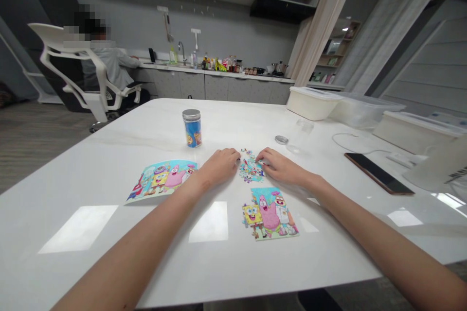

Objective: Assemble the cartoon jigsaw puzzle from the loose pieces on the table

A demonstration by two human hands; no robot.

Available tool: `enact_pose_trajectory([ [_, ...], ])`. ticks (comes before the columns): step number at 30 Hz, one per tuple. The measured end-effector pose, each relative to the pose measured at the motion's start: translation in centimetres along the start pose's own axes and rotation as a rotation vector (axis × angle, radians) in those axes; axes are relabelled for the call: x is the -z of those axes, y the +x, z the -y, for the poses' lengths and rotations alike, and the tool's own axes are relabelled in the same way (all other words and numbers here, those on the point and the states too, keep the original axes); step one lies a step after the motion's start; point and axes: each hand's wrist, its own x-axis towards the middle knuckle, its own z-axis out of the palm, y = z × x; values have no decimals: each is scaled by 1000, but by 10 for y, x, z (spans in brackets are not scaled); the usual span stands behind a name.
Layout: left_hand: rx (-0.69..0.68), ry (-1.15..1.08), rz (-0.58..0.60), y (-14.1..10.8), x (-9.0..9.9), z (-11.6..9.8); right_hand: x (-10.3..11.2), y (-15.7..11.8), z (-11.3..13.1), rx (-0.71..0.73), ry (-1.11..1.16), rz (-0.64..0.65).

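A loose pile of small jigsaw puzzle pieces point(251, 171) lies between my two hands. My left hand point(222, 165) rests at the pile's left edge with its fingers curled together; whatever is at the fingertips is too small to name. On the pile's right side, my right hand point(279, 165) has its thumb and fingers drawn together over the pieces, and what they pinch is unclear. Nearer to me is a partly assembled cartoon puzzle point(270, 216), its left edge uneven. A slightly curled picture sheet point(160, 181) with similar characters lies left, partly behind my left forearm.
Behind the sheet stands a metal-lidded jar point(192, 129). To the right are a loose metal lid point(281, 140), a clear jar point(299, 136), a phone point(377, 173), a cable and plastic bins point(314, 103). A person sits on a white chair point(98, 75) at the back left.
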Motion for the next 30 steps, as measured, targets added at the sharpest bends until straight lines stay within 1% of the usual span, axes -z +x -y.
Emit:
enact_pose_trajectory([
  [4,5,3,-7,0,0,1,1,0,1,-18,4,9],
  [10,11,9,26,0,0,2,2,0,3,-29,6,13],
  [16,15,31,20,1,0,1,5,0,4,-20,-20,34],
  [20,8,41,19,2,-1,2,4,0,1,-8,-30,25],
  [30,7,57,16,1,0,-3,4,-1,2,-17,-20,24],
])
